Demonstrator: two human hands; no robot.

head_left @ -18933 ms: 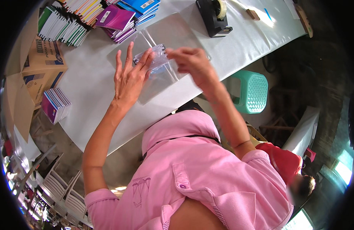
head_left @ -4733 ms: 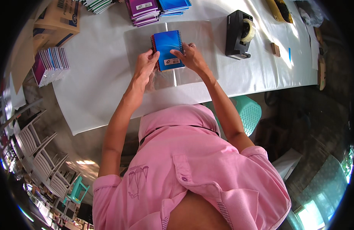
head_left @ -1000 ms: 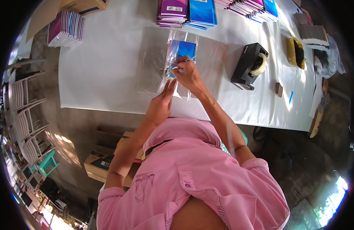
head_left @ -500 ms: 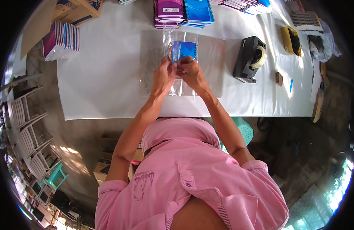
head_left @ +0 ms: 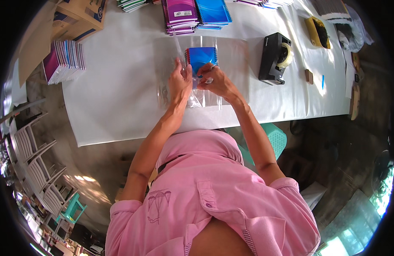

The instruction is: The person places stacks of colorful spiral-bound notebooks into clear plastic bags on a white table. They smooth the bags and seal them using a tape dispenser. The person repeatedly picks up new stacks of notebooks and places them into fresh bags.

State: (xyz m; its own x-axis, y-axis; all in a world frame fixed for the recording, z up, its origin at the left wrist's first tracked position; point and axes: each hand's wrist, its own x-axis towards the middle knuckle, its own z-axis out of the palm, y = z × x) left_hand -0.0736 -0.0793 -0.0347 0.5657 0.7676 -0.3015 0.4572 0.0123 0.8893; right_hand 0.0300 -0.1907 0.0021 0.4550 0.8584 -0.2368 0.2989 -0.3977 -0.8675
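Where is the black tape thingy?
In the head view, the black tape dispenser sits on the white table, to the right of the blue spiral notebook that both hands are bagging.

Left of hands: bare white table [head_left: 116, 98], lots of room.
Right: black tape holder [head_left: 274, 57] blocks.
Ahead: notebook piles [head_left: 196, 15] block.

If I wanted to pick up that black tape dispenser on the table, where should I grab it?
Probably across the long flat sides of the black tape dispenser, at its solid low end nearest the person, coming from above. The tape roll fills the far half and the body looks heavy, so a grip over the middle or low end seems steadiest. It stands free on the white table, clear of both hands.
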